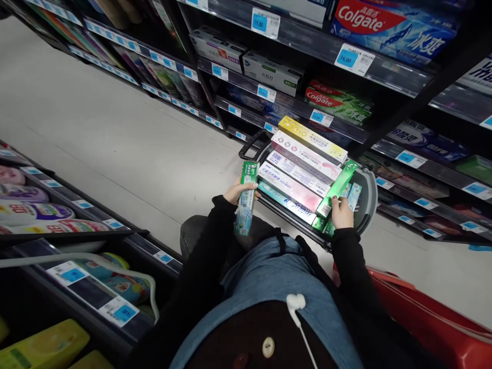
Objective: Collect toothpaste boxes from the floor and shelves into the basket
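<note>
My left hand (232,193) is closed around a green and light-blue toothpaste box (245,211), held upright just left of a grey basket (371,192). At the basket's right end, my right hand (343,213) grips a slim green toothpaste box (341,183) that lies slanted against the other cartons. Several toothpaste boxes lie side by side in the basket: a yellow one (312,138) at the far side, pink and white ones (305,158) in the middle, and a teal one (282,199) nearest me. Small light-blue boxes (354,197) stand partly hidden beyond my right hand.
Shelves with Colgate boxes (392,31) and price tags (265,23) rise behind the basket. On the left stands another shelf with bottles and packs (36,210). A red plastic container (434,318) is at the lower right. Pale floor (126,133) runs between the shelves.
</note>
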`<state>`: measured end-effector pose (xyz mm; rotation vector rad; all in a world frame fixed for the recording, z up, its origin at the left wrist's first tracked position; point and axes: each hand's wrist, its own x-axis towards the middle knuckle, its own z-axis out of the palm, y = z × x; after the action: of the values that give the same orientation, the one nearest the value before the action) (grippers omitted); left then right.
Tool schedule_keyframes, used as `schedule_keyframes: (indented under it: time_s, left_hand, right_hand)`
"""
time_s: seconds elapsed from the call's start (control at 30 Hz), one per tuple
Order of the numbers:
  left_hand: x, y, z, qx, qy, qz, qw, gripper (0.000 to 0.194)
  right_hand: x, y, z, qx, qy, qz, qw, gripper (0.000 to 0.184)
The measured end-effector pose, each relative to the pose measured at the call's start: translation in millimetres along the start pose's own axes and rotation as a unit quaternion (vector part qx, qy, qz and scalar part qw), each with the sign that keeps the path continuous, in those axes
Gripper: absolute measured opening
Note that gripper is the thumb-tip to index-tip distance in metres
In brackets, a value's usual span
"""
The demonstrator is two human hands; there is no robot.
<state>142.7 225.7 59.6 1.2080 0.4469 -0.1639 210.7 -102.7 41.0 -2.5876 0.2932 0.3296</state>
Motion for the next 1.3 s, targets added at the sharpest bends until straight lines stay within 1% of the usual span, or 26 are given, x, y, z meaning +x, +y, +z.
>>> schedule_keyframes:
  time_s: [0.03,0.1,0.17,0.2,0.23,0.3,0.33,0.37,0.4,0.47,0.53,0.57,0.6,0.63,0.7,0.73,0.77,0.8,0.83,0.87,0.93,0.97,1.0,1.07,1.13,1.3]
  left_hand:
    - [-6,5,1.5,0.001,0.015,0.020,1.000,0.055]
    - [-22,20,10.5,0.003,0.033,0.069,0.997,0.053]
    - [-41,41,30.7,0.004,0.023,0.109,0.994,0.048]
    - [-50,51,45.7,0.001,0.007,0.118,0.993,0.046]
    - [-57,61,64.0,-0.005,-0.011,0.116,0.993,0.046]
    - [-65,73,107.6,-0.022,-0.042,0.105,0.993,0.053]
    - [-65,75,131.1,-0.024,-0.057,0.109,0.992,0.056]
    - [-63,74,154.0,-0.026,-0.067,0.127,0.989,0.057]
    - [-59,70,175.2,-0.025,-0.081,0.150,0.985,0.056]
    - [-50,58,208.0,0.009,-0.106,0.206,0.973,0.053]
    - [-42,44,224.3,0.113,-0.108,0.267,0.951,0.061]
    - [-40,37,226.4,0.187,-0.102,0.292,0.932,0.068]
    - [-39,31,225.1,0.271,-0.098,0.308,0.907,0.072]
    - [-39,26,221.5,0.355,-0.099,0.312,0.876,0.071]
    - [-38,15,211.7,0.509,-0.113,0.288,0.803,0.052]
    - [-37,9,207.5,0.572,-0.121,0.266,0.767,0.042]
    - [-36,3,204.6,0.622,-0.124,0.244,0.733,0.036]
    - [-34,-3,203.4,0.661,-0.124,0.225,0.705,0.034]
    - [-32,-9,203.9,0.689,-0.120,0.211,0.683,0.033]
    - [-30,-15,205.7,0.708,-0.114,0.202,0.667,0.034]
    - [-27,-25,211.4,0.729,-0.095,0.194,0.650,0.035]
    - [-25,-29,214.4,0.736,-0.083,0.188,0.645,0.036]
    - [-25,-32,216.8,0.741,-0.071,0.180,0.643,0.039]
    - [-23,-37,219.6,0.749,-0.058,0.163,0.640,0.046]
    - [-22,-40,219.6,0.752,-0.056,0.155,0.638,0.052]
    - [-18,-46,216.3,0.757,-0.067,0.177,0.626,0.061]
  right_hand:
    - [0,2,-5,0.014,0.012,0.001,1.000,0.049]
    - [-5,5,-18,0.048,0.059,0.000,0.997,0.047]
    - [-18,2,-33,0.107,0.103,-0.031,0.988,0.049]
    - [-28,-3,-41,0.151,0.103,-0.066,0.981,0.052]
    - [-39,-10,-48,0.202,0.079,-0.114,0.970,0.056]
    - [-66,-26,-61,0.294,-0.021,-0.225,0.929,0.070]
    - [-80,-33,-66,0.322,-0.073,-0.267,0.905,0.077]
    - [-92,-39,-71,0.338,-0.109,-0.290,0.889,0.082]
    - [-101,-43,-74,0.344,-0.123,-0.294,0.883,0.084]
    - [-109,-39,-77,0.362,-0.102,-0.256,0.890,0.079]
    - [-101,-23,-74,0.417,-0.068,-0.178,0.889,0.068]
    - [-92,-11,-70,0.455,-0.058,-0.133,0.878,0.064]
    - [-79,3,-65,0.495,-0.052,-0.087,0.863,0.063]
    - [-64,17,-58,0.531,-0.044,-0.042,0.845,0.062]
    - [-32,41,-40,0.570,-0.020,0.029,0.821,0.061]
    - [-16,50,-31,0.571,-0.006,0.056,0.819,0.060]
    - [-2,56,-23,0.565,0.002,0.076,0.822,0.058]
    - [10,59,-15,0.548,0.009,0.089,0.832,0.055]
    - [20,59,-9,0.517,0.012,0.093,0.851,0.053]
    - [28,55,-4,0.469,0.012,0.088,0.879,0.051]
    - [37,44,-1,0.318,0.019,0.066,0.946,0.047]
    - [39,36,-1,0.226,0.023,0.056,0.972,0.046]
    - [39,29,-3,0.139,0.024,0.051,0.989,0.046]
    - [38,17,-8,0.010,0.020,0.054,0.998,0.050]
    - [37,10,-12,-0.051,0.013,0.060,0.997,0.055]
    - [31,4,-13,-0.069,0.021,0.063,0.995,0.060]
